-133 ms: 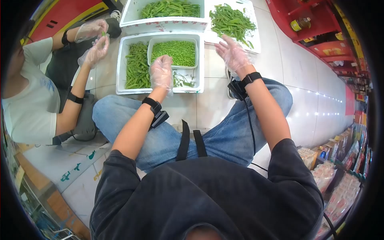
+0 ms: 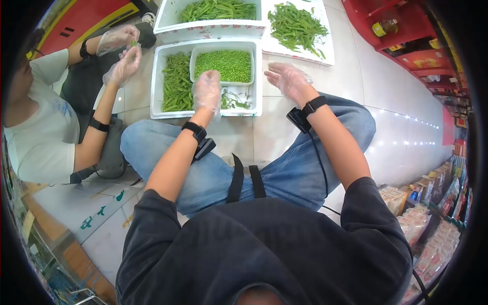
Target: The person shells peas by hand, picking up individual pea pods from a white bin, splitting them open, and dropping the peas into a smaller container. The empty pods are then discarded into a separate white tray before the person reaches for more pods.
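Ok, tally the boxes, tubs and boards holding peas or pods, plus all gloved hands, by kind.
Boxes: 2
Tub: 1
Board: 1
Your gloved hands: 2
Co-worker's gloved hands: 2
Total: 8

Your T-shirt (image 2: 274,239), at bottom centre, is charcoal black; your jeans (image 2: 152,152) are faded blue with paler patches. Clear, colourless gloves cover your left hand (image 2: 207,92) and right hand (image 2: 292,82), above black wristbands (image 2: 315,104). At upper centre, a white foam box (image 2: 249,113) contains deep green pods (image 2: 177,84) and a pale tub (image 2: 223,47) of brighter green, dotted-looking peas (image 2: 226,67). Red characters pattern the white box behind (image 2: 213,31). At the left, your co-worker's white shirt (image 2: 43,147) carries a blue print. Pale floor tiles (image 2: 381,84) show thin grid lines; the upper-right shelving (image 2: 366,28) is red.
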The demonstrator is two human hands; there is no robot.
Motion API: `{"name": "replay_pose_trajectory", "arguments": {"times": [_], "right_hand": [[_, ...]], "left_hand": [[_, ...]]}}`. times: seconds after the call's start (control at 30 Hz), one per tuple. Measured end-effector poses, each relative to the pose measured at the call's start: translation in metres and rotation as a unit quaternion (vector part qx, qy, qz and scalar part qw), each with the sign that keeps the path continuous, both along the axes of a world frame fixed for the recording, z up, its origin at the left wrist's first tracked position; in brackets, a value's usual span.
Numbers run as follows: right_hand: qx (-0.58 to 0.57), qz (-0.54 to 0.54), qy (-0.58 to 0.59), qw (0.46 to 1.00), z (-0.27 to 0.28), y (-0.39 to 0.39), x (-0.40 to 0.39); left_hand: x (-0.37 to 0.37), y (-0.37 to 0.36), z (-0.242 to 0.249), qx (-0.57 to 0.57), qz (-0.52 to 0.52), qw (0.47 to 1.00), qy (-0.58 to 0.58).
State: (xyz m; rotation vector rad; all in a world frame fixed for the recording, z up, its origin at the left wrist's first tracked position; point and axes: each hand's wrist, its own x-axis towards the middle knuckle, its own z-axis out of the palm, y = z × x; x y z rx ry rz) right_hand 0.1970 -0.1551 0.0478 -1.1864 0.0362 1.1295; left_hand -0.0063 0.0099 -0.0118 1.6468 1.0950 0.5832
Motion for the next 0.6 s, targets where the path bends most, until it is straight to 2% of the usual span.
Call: {"name": "replay_pose_trajectory", "arguments": {"times": [0.03,0.07,0.17,0.23,0.27,0.33,0.37,0.43,0.47,0.5,0.53,0.57,0.6], "right_hand": [[-0.030,0.029,0.003,0.999,-0.004,0.003,-0.010],[-0.024,0.034,0.003,0.999,-0.010,0.003,-0.018],[-0.007,0.033,-0.029,0.999,0.011,0.003,-0.032],[-0.007,0.021,-0.037,0.999,0.018,0.007,-0.034],[-0.007,0.014,-0.040,0.999,0.026,0.008,-0.035],[-0.007,-0.006,-0.040,0.999,0.033,0.011,-0.035],[-0.007,-0.014,-0.036,0.999,0.038,0.011,-0.034],[-0.028,-0.052,-0.059,0.996,0.046,0.012,-0.032],[-0.029,-0.062,-0.058,0.996,0.042,0.011,-0.028],[-0.018,-0.073,-0.066,0.995,0.036,0.010,-0.023],[-0.008,-0.084,-0.074,0.994,0.032,0.009,-0.017],[-0.012,-0.096,-0.075,0.992,0.033,0.007,-0.015],[-0.011,-0.099,-0.075,0.992,0.038,0.006,-0.016]], "left_hand": [[-0.006,0.008,-0.011,0.056,-0.006,0.998,0.038],[-0.010,0.006,0.021,0.041,-0.031,0.991,0.124],[-0.002,0.023,0.064,0.074,-0.093,0.977,0.175],[0.013,0.068,0.040,0.119,-0.135,0.983,0.048],[0.022,0.080,0.049,0.119,-0.141,0.981,0.054],[0.044,0.098,0.082,0.208,-0.196,0.955,0.081],[0.049,0.100,0.079,0.208,-0.204,0.953,0.084],[0.060,0.100,0.070,0.329,-0.394,0.843,0.162],[0.065,0.101,0.036,0.316,-0.466,0.801,0.205],[0.065,0.088,0.008,0.377,-0.534,0.726,0.213],[0.055,0.061,-0.012,0.223,-0.491,0.813,0.221],[0.047,0.047,-0.038,0.256,-0.556,0.748,0.257],[0.039,0.028,-0.052,0.233,-0.547,0.740,0.313]]}}
